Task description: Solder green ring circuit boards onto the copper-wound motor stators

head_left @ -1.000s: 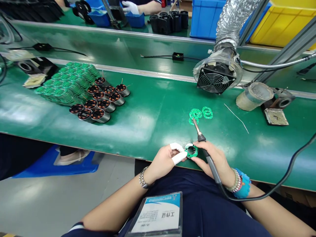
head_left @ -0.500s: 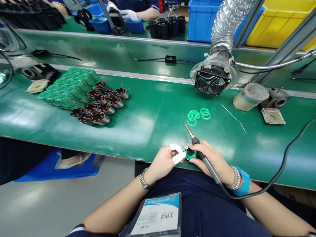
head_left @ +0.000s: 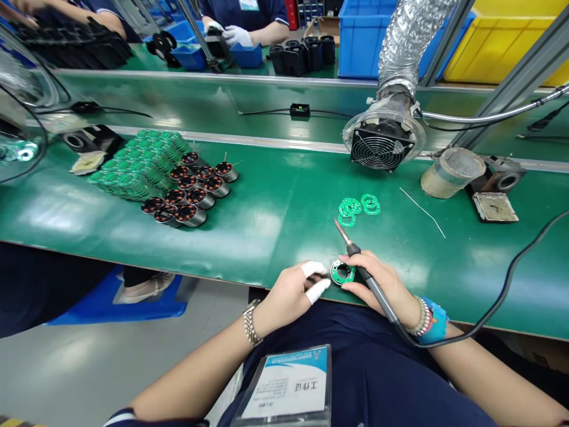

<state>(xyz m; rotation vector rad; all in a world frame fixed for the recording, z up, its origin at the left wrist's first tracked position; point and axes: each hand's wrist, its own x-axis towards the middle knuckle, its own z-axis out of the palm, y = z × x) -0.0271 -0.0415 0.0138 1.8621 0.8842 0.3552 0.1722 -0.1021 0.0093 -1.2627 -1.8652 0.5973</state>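
Note:
A small round part topped with a green ring-shaped circuit board (head_left: pixel 349 278) is at the table's front edge. My right hand (head_left: pixel 391 283) grips a soldering iron (head_left: pixel 381 300), its tip pointing up and away to the left. The thumb and a finger of that hand also rest against the board's right side. My left hand (head_left: pixel 288 299), with white covers on its fingertips, is just left of the board, thumb and fingers apart and holding nothing. Several loose green ring boards (head_left: pixel 349 206) lie beyond the iron's tip.
Several copper-wound motor stators (head_left: pixel 194 197) stand at left beside stacked green boards (head_left: pixel 146 154). A fume fan (head_left: pixel 381 148) hangs at the back. At right are a solder wire (head_left: pixel 422 212), a round pot (head_left: pixel 451 172) and an iron stand (head_left: pixel 495 206). A co-worker's gloved hands (head_left: pixel 235 35) are across the bench.
My left hand has come away from the ring board to the left, and its fingers have parted. My right hand keeps the soldering iron and stays at the board. The view has shifted slightly.

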